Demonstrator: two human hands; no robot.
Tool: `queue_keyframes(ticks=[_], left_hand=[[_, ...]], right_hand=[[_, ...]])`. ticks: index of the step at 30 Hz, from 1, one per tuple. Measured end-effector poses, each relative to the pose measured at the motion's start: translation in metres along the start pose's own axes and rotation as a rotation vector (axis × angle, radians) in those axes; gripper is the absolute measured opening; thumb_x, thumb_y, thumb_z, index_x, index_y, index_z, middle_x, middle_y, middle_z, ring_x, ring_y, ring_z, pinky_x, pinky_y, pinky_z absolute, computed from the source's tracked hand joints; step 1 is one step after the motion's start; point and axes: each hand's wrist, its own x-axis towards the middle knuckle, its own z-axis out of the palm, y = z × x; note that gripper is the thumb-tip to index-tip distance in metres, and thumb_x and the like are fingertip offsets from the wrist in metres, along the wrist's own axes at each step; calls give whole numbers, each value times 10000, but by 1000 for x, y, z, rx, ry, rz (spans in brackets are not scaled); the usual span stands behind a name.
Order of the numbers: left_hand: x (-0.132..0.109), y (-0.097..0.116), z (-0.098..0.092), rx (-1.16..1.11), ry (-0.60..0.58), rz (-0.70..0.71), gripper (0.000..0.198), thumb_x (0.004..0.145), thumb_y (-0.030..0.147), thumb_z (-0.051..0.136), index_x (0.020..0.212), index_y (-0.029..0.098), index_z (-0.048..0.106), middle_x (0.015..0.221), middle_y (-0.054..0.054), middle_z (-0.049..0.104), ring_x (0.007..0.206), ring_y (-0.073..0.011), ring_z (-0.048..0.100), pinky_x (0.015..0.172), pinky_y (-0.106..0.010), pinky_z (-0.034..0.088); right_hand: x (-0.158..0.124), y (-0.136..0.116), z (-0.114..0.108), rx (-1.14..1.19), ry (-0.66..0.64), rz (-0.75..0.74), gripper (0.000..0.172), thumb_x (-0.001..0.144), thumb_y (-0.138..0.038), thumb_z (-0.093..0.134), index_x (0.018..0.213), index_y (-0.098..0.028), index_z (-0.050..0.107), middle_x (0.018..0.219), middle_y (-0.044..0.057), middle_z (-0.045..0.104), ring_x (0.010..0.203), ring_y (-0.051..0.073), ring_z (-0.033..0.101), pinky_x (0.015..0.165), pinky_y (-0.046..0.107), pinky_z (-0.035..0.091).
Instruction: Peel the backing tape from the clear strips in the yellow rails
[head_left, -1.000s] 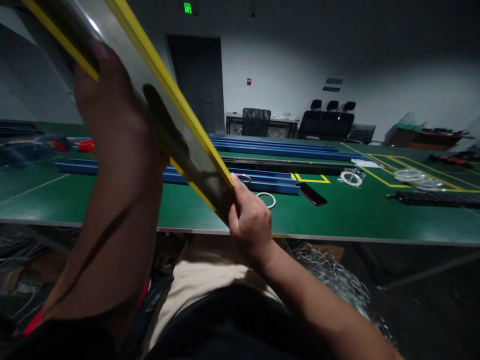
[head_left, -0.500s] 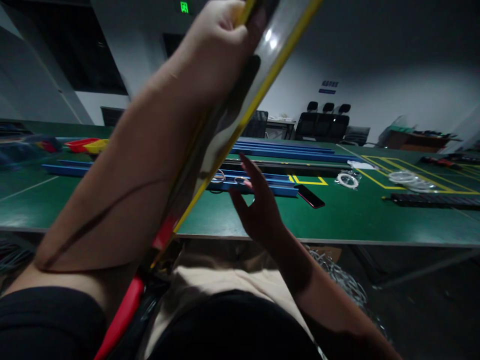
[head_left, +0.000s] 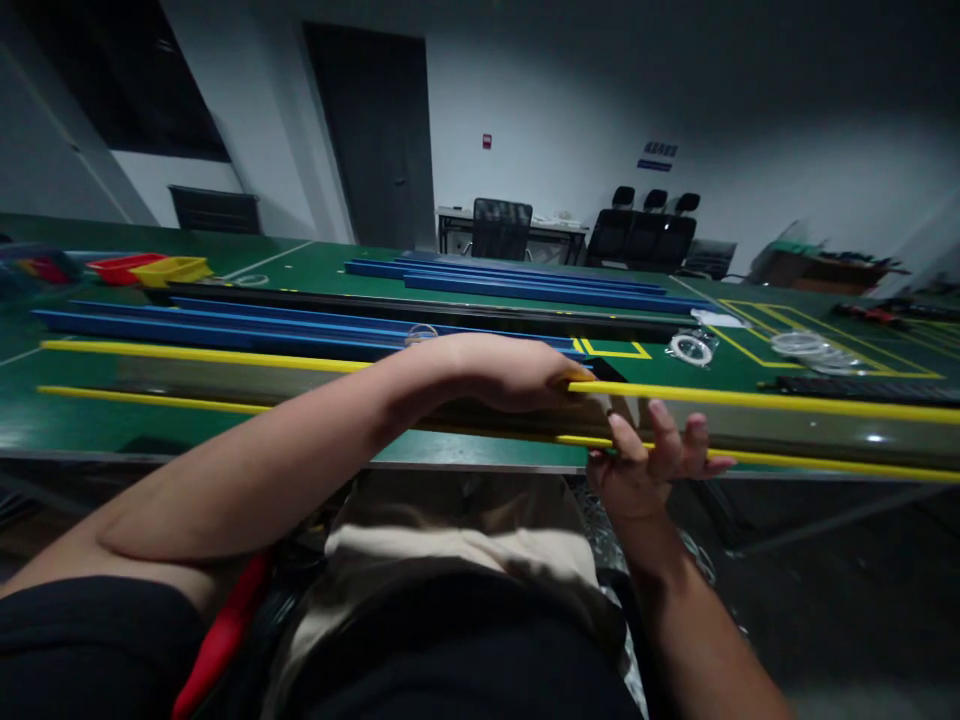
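A long, see-through profile with yellow edges lies level across my front, just above the near edge of the table. My left hand is closed around it near the middle, reaching over from the left with the fingers mostly hidden behind the hand. Just to the right, my right hand is palm up against the lower yellow edge, fingers apart and partly in front of the profile. Whether it bears any weight I cannot tell. A dark phone is partly hidden behind the profile.
Blue rails and a long black bar lie across the green table. Red and yellow bins stand at left. Coiled white cable and a dark ridged strip are at right.
The profile has swung from a steep tilt down to level across the table. My left hand came down and right with it, and my right hand moved right, up to the profile.
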Motion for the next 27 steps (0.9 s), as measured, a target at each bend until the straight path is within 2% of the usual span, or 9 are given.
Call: queue_keyframes(ticks=[3, 6, 8, 10, 13, 16, 20, 23, 27], left_hand=[[13, -14, 28, -44, -90, -16, 421, 929, 348, 480, 1320, 278, 616, 1149, -39, 736, 850, -168, 654, 728, -248, 448], [26, -29, 51, -101, -119, -33, 403, 921, 379, 507, 1270, 247, 659, 1136, -61, 742, 830, -172, 645, 712, -254, 441], [33, -39, 63, -104, -104, -46, 405, 928, 390, 504, 1261, 227, 667, 1063, -64, 753, 759, -156, 619, 680, -254, 423], [38, -49, 72, -86, -82, -55, 410, 940, 418, 487, 1221, 193, 684, 956, -64, 754, 683, -140, 578, 645, -257, 399], [43, -63, 84, -45, -67, -77, 432, 945, 465, 461, 1092, 149, 716, 860, -68, 738, 627, -137, 537, 607, -270, 373], [46, -76, 96, 33, -29, -93, 427, 946, 481, 455, 1002, 153, 723, 865, -77, 732, 629, -151, 547, 600, -284, 363], [50, -87, 108, 146, 27, -110, 394, 946, 502, 492, 959, 177, 715, 872, -82, 729, 646, -162, 580, 581, -284, 341], [49, -90, 108, 158, 51, -126, 369, 941, 508, 519, 952, 191, 707, 873, -73, 731, 669, -164, 608, 572, -273, 333], [27, -94, 100, 97, 76, -178, 382, 938, 513, 527, 1124, 221, 689, 1005, -77, 750, 816, -191, 676, 640, -256, 393]], right_hand=[[-41, -10, -12, 4, -87, 55, 214, 915, -420, 563, 1060, -282, 636, 1326, 88, 615, 1399, 363, 388, 1159, 712, 29], [-63, -15, -18, 22, -250, 116, 195, 908, -433, 578, 998, -281, 662, 1259, 105, 661, 1354, 390, 429, 1129, 693, 140], [-69, -15, -15, 3, -378, 174, 226, 914, -475, 567, 966, -286, 680, 1234, 100, 679, 1332, 393, 451, 1108, 667, 175], [-71, -13, -8, -6, -452, 222, 276, 932, -514, 528, 934, -290, 689, 1207, 85, 696, 1302, 379, 481, 1102, 649, 148], [-72, -8, 4, 68, -497, 213, 314, 955, -521, 491, 904, -289, 696, 1141, 59, 724, 1243, 338, 526, 1104, 601, 105], [-72, -4, 14, 139, -557, 185, 293, 958, -501, 517, 900, -281, 703, 1059, 39, 740, 1140, 287, 567, 1084, 532, 149], [-71, 1, 22, 180, -637, 175, 293, 949, -505, 556, 901, -258, 707, 1035, 42, 736, 1048, 252, 561, 1012, 455, 219], [-63, 1, 25, 181, -694, 182, 267, 948, -477, 577, 920, -246, 707, 1039, 49, 730, 1001, 239, 544, 951, 425, 232], [-49, 5, 27, 181, -794, 164, 189, 953, -391, 587, 933, -248, 710, 973, 47, 727, 951, 228, 536, 914, 417, 226]])
